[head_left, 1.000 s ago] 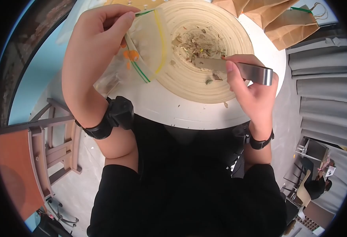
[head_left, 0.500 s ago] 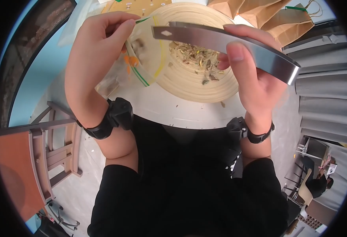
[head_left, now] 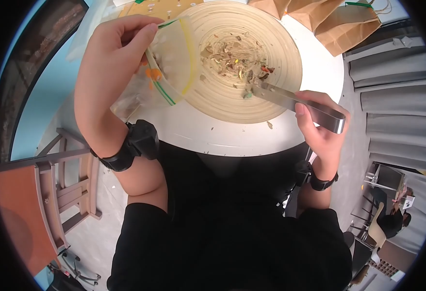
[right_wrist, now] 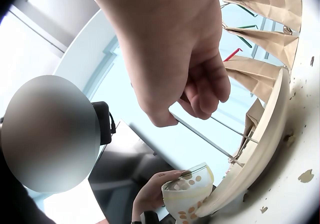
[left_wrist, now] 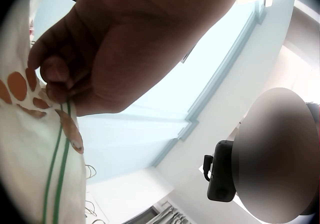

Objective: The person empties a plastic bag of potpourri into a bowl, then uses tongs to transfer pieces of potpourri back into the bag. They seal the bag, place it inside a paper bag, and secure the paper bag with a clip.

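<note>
My left hand pinches the rim of a clear zip bag with green seal lines, a yellow band and orange spots. The bag's mouth gapes toward a round, ridged, straw-coloured plate, overlapping its left side in the head view. Dried leaf scraps lie spread across the plate's middle. Between thumb and fingers, my right hand grips steel tongs, whose tips are down among the scraps at the plate's near right. In the right wrist view, both arms of the tongs reach to the plate.
Brown paper bags stand at the table's back right. Loose crumbs lie on the white round table near its front edge. A wooden chair is on the floor at left. Another person sits far off at right.
The tongs rose from the plate toward the bag's mouth, then came back down right onto the scraps. My left hand kept holding the bag in nearly the same place.
</note>
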{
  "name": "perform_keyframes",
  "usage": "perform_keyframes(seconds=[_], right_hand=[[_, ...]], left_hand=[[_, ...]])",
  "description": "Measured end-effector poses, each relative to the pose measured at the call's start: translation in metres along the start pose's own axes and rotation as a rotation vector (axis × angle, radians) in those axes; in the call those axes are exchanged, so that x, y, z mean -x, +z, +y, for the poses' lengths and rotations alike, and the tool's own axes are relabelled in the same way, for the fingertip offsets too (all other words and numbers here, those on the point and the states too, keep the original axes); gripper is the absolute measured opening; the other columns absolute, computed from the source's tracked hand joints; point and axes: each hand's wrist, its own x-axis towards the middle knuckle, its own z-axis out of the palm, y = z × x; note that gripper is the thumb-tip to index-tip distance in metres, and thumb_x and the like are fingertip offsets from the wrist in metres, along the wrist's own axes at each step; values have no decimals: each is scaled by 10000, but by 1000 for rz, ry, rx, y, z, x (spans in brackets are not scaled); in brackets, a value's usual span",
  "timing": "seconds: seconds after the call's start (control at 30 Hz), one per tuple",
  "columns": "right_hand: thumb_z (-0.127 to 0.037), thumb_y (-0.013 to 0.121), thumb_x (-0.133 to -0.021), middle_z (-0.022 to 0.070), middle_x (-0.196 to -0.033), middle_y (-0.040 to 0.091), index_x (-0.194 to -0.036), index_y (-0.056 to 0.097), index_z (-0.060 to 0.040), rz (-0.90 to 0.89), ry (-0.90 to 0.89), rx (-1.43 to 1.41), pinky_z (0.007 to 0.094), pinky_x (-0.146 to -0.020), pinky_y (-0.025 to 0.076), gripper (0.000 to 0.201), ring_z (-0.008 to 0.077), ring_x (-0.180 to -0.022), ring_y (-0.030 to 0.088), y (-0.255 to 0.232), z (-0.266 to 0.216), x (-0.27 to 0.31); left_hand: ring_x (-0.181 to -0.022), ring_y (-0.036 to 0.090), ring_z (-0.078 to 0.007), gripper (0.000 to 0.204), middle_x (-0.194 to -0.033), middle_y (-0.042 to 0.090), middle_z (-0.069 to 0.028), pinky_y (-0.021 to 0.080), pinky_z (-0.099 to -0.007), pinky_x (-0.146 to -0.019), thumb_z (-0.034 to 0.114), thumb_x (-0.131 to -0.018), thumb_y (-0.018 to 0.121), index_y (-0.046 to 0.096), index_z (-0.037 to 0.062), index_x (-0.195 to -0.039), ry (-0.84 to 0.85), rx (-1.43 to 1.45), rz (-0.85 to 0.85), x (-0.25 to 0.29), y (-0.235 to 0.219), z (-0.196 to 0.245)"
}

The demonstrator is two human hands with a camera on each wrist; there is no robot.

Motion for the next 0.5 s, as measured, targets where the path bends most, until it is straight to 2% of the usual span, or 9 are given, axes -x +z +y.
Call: perform_keyframes(seconds=[0.2,0.33,0.43,0.5], right_hand=[[-48,734,-788,12,-659,643,-916,704,-1,31,49,-58,189,-570,438,139,53,-570,544,1,4,3],[-47,741,-806,32,-727,684,-928,705,16,180,9,-264,201,-626,487,142,77,-638,609,11,-8,-11],[-45,737,-810,37,-736,688,-939,707,18,212,-159,-425,198,-605,490,147,81,-626,617,29,-35,-36],[-61,735,-822,41,-723,680,-933,706,20,222,-318,-306,195,-569,487,140,85,-606,617,39,-35,-49]], left_hand=[[-602,464,-49,265,-715,591,11,375,-217,-534,154,-924,580,682,-41,-1071,22,-27,7,0,1,0],[-597,456,-46,261,-711,589,12,370,-216,-531,152,-924,575,685,-38,-1066,30,-32,2,-1,3,2],[-597,456,-44,254,-708,589,13,367,-214,-529,148,-926,574,686,-34,-1064,17,-40,-8,-4,8,7],[-594,455,-43,249,-703,586,14,364,-213,-525,145,-927,576,687,-32,-1063,9,-28,2,-3,6,7]])
